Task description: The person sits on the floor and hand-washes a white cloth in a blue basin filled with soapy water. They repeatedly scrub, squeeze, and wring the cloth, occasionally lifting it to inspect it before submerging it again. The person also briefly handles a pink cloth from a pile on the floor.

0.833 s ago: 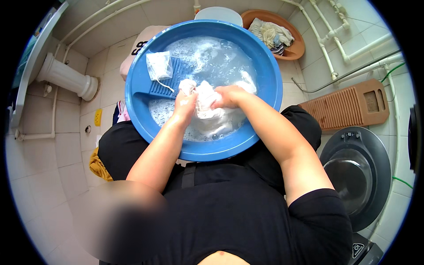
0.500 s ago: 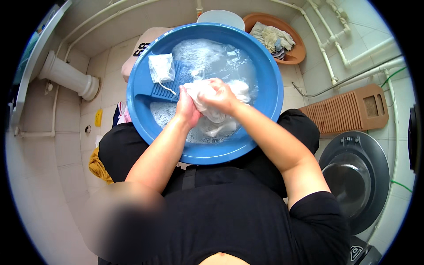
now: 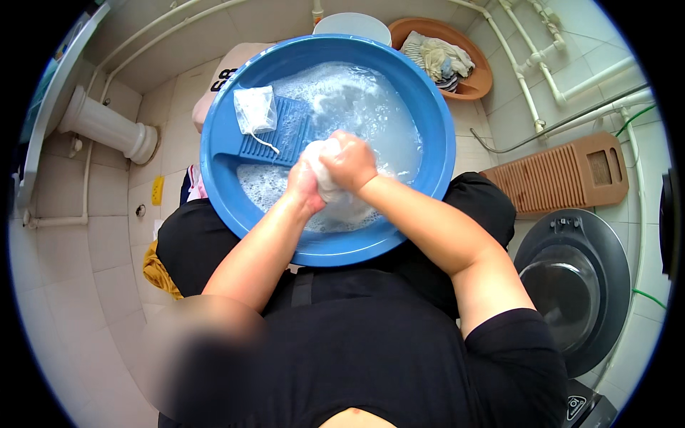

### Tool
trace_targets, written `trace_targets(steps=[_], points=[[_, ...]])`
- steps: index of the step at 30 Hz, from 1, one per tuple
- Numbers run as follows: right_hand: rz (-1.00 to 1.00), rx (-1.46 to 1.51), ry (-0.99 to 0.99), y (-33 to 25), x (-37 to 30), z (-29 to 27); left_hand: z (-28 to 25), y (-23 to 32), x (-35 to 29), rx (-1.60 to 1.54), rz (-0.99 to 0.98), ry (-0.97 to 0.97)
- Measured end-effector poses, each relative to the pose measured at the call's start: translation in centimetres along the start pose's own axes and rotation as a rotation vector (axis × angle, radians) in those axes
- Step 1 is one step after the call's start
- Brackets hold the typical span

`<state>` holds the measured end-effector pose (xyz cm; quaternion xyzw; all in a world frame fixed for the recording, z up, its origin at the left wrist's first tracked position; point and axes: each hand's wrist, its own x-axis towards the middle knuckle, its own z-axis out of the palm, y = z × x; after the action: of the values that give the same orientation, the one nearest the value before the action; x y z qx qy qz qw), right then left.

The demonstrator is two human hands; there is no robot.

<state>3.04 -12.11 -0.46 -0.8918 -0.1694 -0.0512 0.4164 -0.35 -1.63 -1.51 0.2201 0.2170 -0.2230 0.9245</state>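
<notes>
My left hand and my right hand are closed on a wet white cloth, bunched up between them. They hold it over the soapy water in a large blue basin. Part of the cloth hangs below the hands; its full shape is hidden. Just beyond my left hand is the ridged washboard moulded into the basin's left side. A white mesh bag with a drawstring lies on that ledge.
Behind the basin stand a white bucket and a brown tub with clothes. At right are a brown washboard and a dark grey basin. A yellow brush-like item and mustard cloth lie at left.
The white cloth is bunched tighter, and its loose end by the right wrist has been drawn in. My hands have come closer together, with the right fist pressed against the cloth.
</notes>
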Motion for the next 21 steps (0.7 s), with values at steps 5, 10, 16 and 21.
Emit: trace_targets(steps=[5,10,16,21], points=[[-0.057,0.050,-0.243,-3.1,-2.5,0.1,-1.9,1.9,-0.4,0.021,-0.047,-0.036],[0.392,-0.211,-0.098,4.6,3.0,-1.1,-0.2,0.6,0.1,0.231,0.020,0.196],[0.214,-0.118,-0.709,6.7,3.1,-1.5,-3.0,1.4,1.0,0.604,0.434,0.407],[0.436,-0.379,-0.704,7.9,3.3,-2.4,-1.9,1.7,0.3,0.722,0.579,0.508]])
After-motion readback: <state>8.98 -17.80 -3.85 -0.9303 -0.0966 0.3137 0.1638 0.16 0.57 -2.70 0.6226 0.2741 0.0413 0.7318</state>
